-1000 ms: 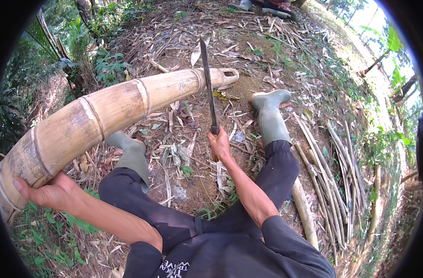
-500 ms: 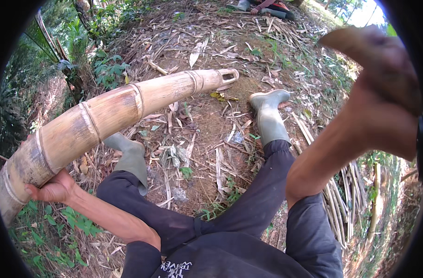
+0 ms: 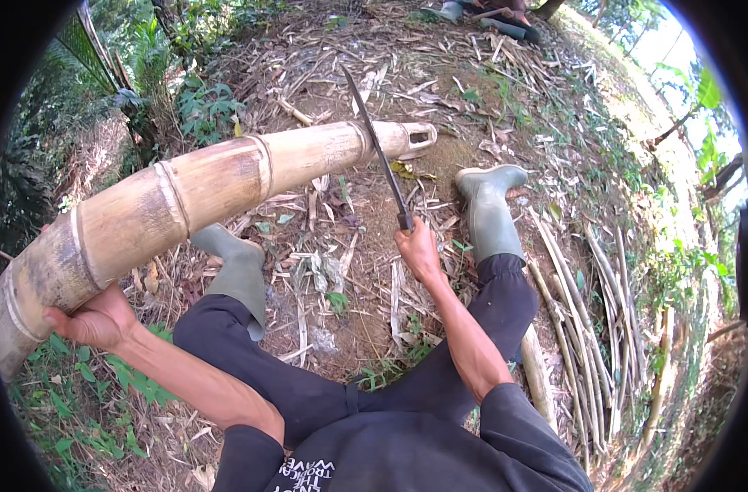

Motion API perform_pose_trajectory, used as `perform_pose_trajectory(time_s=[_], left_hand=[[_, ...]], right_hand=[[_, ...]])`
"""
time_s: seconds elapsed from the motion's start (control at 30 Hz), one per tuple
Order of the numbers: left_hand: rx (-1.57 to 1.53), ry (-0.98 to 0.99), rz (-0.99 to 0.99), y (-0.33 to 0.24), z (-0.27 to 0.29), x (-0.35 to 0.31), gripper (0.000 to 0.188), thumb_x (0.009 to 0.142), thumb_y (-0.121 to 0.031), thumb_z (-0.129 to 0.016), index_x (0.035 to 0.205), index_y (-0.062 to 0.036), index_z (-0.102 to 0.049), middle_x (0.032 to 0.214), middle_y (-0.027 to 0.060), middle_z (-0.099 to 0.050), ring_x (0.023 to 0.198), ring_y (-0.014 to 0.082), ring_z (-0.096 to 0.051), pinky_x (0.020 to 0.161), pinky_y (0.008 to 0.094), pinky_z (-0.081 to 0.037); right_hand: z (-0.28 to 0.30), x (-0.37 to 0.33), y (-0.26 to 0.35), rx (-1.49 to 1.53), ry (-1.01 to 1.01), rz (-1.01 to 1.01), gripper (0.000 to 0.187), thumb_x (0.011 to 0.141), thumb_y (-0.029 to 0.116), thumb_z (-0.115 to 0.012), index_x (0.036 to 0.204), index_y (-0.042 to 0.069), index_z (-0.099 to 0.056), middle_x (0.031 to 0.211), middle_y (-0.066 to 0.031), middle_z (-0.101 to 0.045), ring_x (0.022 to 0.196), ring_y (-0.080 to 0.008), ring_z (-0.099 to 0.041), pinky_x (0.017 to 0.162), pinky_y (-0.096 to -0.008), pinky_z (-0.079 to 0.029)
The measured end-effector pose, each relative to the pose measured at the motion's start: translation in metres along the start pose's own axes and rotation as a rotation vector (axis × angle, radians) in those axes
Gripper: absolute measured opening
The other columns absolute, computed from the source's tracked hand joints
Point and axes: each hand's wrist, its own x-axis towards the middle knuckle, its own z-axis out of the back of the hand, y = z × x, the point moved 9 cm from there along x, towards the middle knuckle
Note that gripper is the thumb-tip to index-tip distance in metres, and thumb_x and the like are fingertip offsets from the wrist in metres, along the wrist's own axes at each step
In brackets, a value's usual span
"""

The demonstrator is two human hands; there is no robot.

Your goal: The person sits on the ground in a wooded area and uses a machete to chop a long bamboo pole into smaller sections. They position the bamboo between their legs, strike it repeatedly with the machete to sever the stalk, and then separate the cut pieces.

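Observation:
A thick, pale bamboo pole (image 3: pixel 214 176) with dark blotches and raised nodes slants from the lower left toward the middle. Its far right end has a slot cut in it. My left hand (image 3: pixel 99 318) grips the pole near its left end from below, thumb showing and the other fingers partly hidden behind it. In my right hand (image 3: pixel 420 252), closed round the handle, is a machete (image 3: pixel 385 168). Its long dark blade crosses the pole close to the node nearest the slotted end and seems to touch it there.
My boots (image 3: pixel 490 209) stand apart on soil strewn with dry bamboo leaves. Several thin poles (image 3: pixel 583 348) lie to my right. At the top, another person (image 3: pixel 505 15) sits with boots showing. Green plants (image 3: pixel 206 107) grow at the left.
My right hand has swung down from raised at the upper right to the middle, bringing the machete blade onto the bamboo. My left hand keeps its hold.

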Motion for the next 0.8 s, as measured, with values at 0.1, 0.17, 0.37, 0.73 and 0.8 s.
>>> perform_pose_trajectory(time_s=[0.1, 0.17, 0.37, 0.73, 0.8], left_hand=[[0.084, -0.173, -0.034, -0.018, -0.021, -0.014, 0.078, 0.084, -0.035, -0.072, 0.142, -0.0017, -0.032, 0.141, 0.0145, -0.043, 0.131, 0.0273, -0.042, 0.111, 0.0491, -0.033], [0.164, -0.263, -0.131, -0.03, -0.015, -0.022, 0.078, 0.084, -0.035, -0.072, 0.142, -0.0012, -0.032, 0.139, 0.0147, -0.044, 0.128, 0.028, -0.045, 0.11, 0.0475, -0.035], [0.109, -0.289, -0.111, -0.013, -0.012, -0.011, 0.079, 0.081, -0.038, -0.073, 0.139, -0.0003, -0.035, 0.136, 0.0162, -0.047, 0.124, 0.0301, -0.049, 0.109, 0.0465, -0.037], [-0.047, 0.029, -0.051, -0.001, -0.01, -0.009, 0.096, 0.067, -0.05, -0.078, 0.136, 0.002, -0.036, 0.132, 0.024, -0.047, 0.125, 0.0377, -0.046, 0.109, 0.0521, -0.036], [-0.026, 0.015, -0.057, 0.004, -0.012, -0.008, 0.097, 0.067, -0.052, -0.078, 0.136, 0.0024, -0.036, 0.132, 0.0251, -0.047, 0.126, 0.0384, -0.046, 0.11, 0.0521, -0.035]], right_hand=[[-0.001, -0.002, -0.011, -0.004, -0.206, -0.004, 0.031, 0.081, 0.025, -0.061, 0.092, -0.003, -0.065, 0.079, -0.026, -0.065, 0.077, -0.0419, -0.064, 0.073, -0.0481, -0.05], [0.001, -0.028, 0.027, 0.132, -0.287, 0.024, 0.031, 0.082, 0.026, -0.06, 0.092, -0.003, -0.065, 0.079, -0.0245, -0.066, 0.078, -0.0414, -0.065, 0.074, -0.0476, -0.05], [0.001, -0.035, 0.043, 0.21, -0.107, -0.065, 0.025, 0.082, 0.022, -0.062, 0.08, -0.002, -0.067, 0.069, -0.0172, -0.065, 0.069, -0.0323, -0.065, 0.067, -0.0444, -0.051], [0.279, -0.021, 0.26, 0.758, -0.261, 0.7, 0.029, 0.092, 0.026, -0.054, 0.102, -0.001, -0.059, 0.059, -0.0045, -0.058, 0.054, -0.0151, -0.06, 0.053, -0.0321, -0.052], [0.33, -0.072, 0.317, 0.837, -0.431, 0.997, 0.028, 0.09, 0.024, -0.055, 0.102, -0.001, -0.059, 0.06, -0.0051, -0.058, 0.054, -0.0153, -0.06, 0.053, -0.0322, -0.051]])
